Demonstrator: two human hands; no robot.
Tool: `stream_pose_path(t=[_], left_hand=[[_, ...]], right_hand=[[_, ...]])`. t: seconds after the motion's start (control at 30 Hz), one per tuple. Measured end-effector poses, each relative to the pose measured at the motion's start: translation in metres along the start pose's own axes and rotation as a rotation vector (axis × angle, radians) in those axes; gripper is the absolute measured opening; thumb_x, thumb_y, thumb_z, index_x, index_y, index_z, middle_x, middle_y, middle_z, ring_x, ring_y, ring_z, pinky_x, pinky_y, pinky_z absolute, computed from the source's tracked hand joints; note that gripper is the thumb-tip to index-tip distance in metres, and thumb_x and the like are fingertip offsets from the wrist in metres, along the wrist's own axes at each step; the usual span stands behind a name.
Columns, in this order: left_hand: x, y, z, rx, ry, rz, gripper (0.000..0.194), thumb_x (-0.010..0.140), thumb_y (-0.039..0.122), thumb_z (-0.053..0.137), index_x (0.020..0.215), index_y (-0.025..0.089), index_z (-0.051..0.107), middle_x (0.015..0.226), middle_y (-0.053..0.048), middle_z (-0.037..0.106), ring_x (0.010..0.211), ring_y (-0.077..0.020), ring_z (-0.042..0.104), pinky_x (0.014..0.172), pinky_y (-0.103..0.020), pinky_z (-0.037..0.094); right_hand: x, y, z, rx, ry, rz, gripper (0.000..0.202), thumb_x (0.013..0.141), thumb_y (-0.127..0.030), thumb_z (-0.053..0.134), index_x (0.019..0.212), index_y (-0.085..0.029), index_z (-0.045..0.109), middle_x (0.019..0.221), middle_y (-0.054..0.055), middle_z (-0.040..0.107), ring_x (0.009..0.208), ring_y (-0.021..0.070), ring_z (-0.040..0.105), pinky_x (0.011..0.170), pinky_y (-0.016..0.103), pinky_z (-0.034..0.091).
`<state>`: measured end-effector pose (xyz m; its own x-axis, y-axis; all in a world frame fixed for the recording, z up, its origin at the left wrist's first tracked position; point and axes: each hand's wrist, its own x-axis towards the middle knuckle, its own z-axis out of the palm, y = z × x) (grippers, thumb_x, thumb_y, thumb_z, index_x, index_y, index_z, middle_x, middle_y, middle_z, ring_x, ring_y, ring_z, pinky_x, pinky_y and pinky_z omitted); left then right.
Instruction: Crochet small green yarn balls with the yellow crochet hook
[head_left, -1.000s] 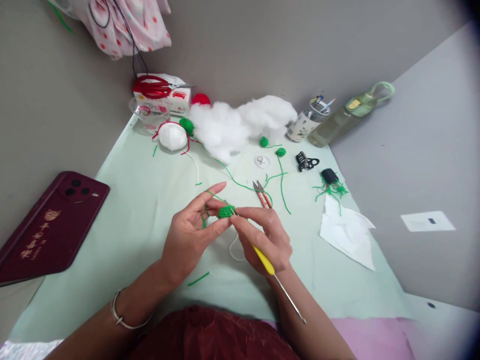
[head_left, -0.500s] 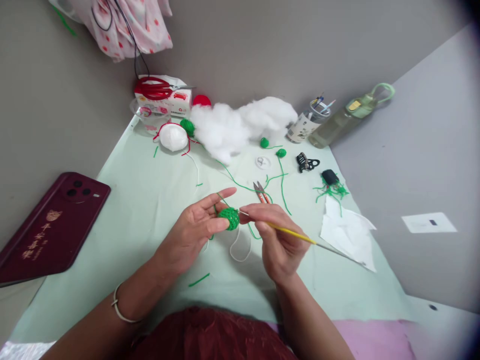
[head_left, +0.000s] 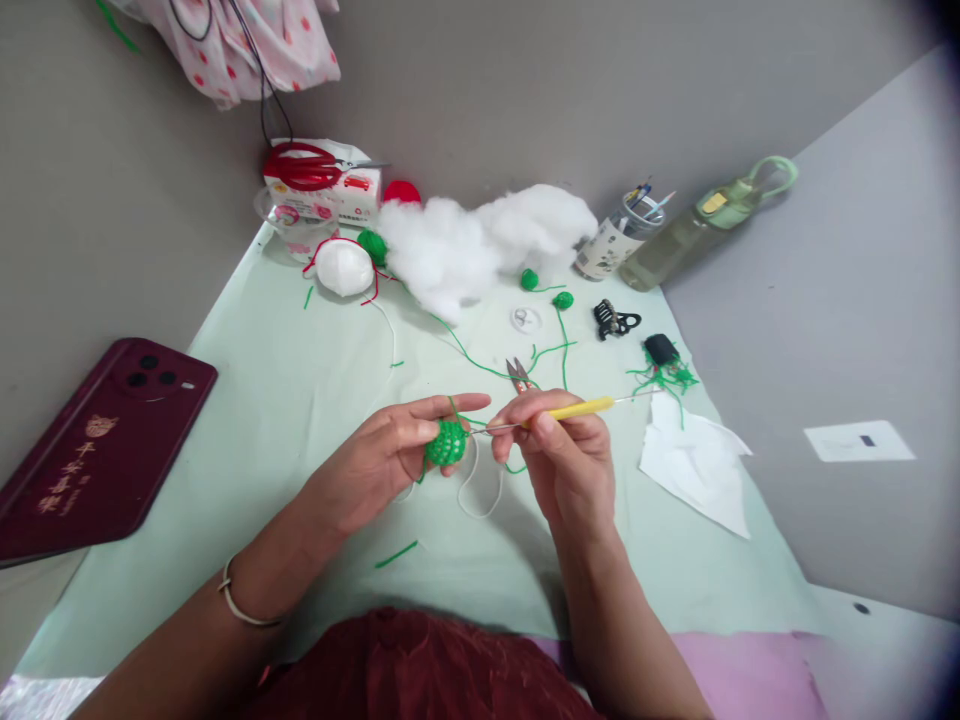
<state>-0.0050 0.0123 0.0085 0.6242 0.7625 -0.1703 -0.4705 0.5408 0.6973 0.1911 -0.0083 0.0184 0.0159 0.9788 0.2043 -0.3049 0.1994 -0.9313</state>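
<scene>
Between the fingers of my left hand (head_left: 375, 455) sits a small green crocheted piece (head_left: 448, 443), rounded, with white showing through its stitches. Green yarn runs up over the outstretched left index finger. My right hand (head_left: 566, 450) is closed around the yellow grip of a crochet hook (head_left: 581, 409); the hook's thin metal tip points left and meets the right edge of the green piece. A loop of white yarn (head_left: 480, 515) hangs below the piece onto the table. Just beyond my right fingers lie thread snips (head_left: 518, 375), their handles partly hidden.
White stuffing (head_left: 442, 255) lies at the back, beside a white yarn ball (head_left: 343, 267) and a green yarn ball (head_left: 372, 247). Red scissors (head_left: 304, 166) rest on a tissue pack. A bottle (head_left: 686, 235), pen holder (head_left: 616, 240) and hair clip (head_left: 615, 320) stand right. A phone (head_left: 112, 450) is left.
The crochet hook has swung from slanting down to the right to nearly level, its back end rising. The green piece has turned and shifted slightly left in my left hand.
</scene>
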Motion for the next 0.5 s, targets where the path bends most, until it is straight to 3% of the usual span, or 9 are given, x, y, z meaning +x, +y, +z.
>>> stream_pose_path(t=[0.13, 0.3, 0.43, 0.5], left_hand=[[0.0019, -0.0011, -0.0015, -0.095, -0.039, -0.023, 0.037, 0.091, 0.031, 0.067, 0.121, 0.017, 0.084, 0.08, -0.004, 0.065, 0.07, -0.0135, 0.051, 0.069, -0.027, 0.044], [0.0005, 0.0003, -0.0013, -0.057, -0.021, -0.015, 0.035, 0.09, 0.031, 0.07, 0.119, 0.018, 0.084, 0.081, -0.004, 0.067, 0.071, -0.013, 0.053, 0.069, -0.025, 0.046], [-0.0024, -0.0029, 0.0014, 0.142, 0.082, 0.054, 0.037, 0.087, 0.029, 0.08, 0.124, 0.027, 0.082, 0.095, -0.002, 0.073, 0.089, -0.0153, 0.063, 0.086, -0.027, 0.05], [-0.0034, -0.0069, 0.003, 0.238, 0.158, 0.092, 0.042, 0.085, 0.027, 0.085, 0.127, 0.031, 0.08, 0.101, -0.001, 0.075, 0.098, -0.0172, 0.067, 0.095, -0.03, 0.051]], right_hand=[[-0.0013, 0.0007, -0.0003, -0.02, -0.048, -0.045, 0.011, 0.095, -0.032, 0.076, 0.096, -0.026, 0.085, 0.086, 0.004, 0.081, 0.064, 0.0156, 0.073, 0.062, 0.03, 0.063], [0.0004, -0.0022, -0.0015, 0.011, -0.01, 0.007, 0.014, 0.093, -0.036, 0.078, 0.088, -0.024, 0.084, 0.075, 0.002, 0.077, 0.056, 0.0141, 0.067, 0.056, 0.029, 0.059], [-0.0004, 0.0025, 0.0007, 0.073, -0.007, 0.059, 0.014, 0.095, -0.037, 0.076, 0.089, -0.026, 0.083, 0.075, 0.001, 0.077, 0.055, 0.0119, 0.063, 0.056, 0.026, 0.055], [-0.0022, 0.0068, 0.0027, 0.02, -0.012, 0.014, 0.012, 0.097, -0.035, 0.075, 0.093, -0.028, 0.083, 0.082, 0.001, 0.078, 0.061, 0.0126, 0.065, 0.061, 0.028, 0.056]])
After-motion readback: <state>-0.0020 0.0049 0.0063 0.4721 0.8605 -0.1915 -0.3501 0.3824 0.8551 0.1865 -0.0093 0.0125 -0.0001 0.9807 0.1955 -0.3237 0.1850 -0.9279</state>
